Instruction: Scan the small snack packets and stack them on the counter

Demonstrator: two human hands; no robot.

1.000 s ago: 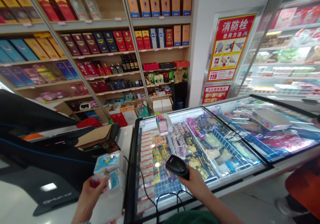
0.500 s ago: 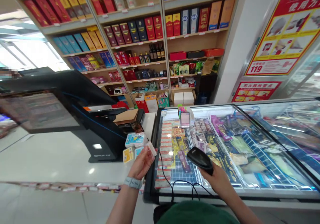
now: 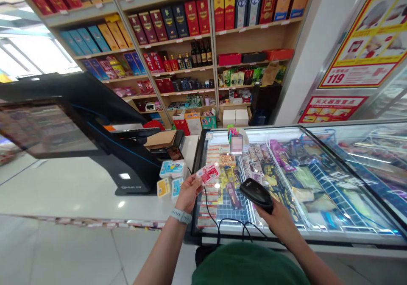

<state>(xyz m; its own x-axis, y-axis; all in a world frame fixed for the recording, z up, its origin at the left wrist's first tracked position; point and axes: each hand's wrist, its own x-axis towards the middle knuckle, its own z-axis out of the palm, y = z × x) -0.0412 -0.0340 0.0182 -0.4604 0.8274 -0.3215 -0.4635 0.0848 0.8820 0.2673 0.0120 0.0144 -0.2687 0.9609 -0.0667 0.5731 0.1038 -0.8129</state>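
My left hand [image 3: 190, 188] pinches one end of a small flat packet [image 3: 209, 174], white with red print, held over the left edge of the freezer. Its kind I cannot make out. A black handheld barcode scanner [image 3: 256, 193] is gripped in my right hand [image 3: 280, 217], above the freezer's glass, its head pointing left toward the packet. Just left of my left hand, several small boxes [image 3: 172, 169] with blue or yellow labels sit on the white counter [image 3: 79, 200].
A black checkout terminal [image 3: 133, 170] stands on the counter at left. The glass-topped freezer [image 3: 305, 145] holds wire baskets and frozen packs. A black cable [image 3: 207, 210] loops over its front. Behind are shelves [image 3: 178, 43] of boxes and bottles. A small round item [image 3: 243, 138] sits near the freezer's back edge.
My left hand has moved right and slightly up with the packet, turning it so that a red printed face shows. The scanner stays in my right hand, nearly still. The view has tilted down.
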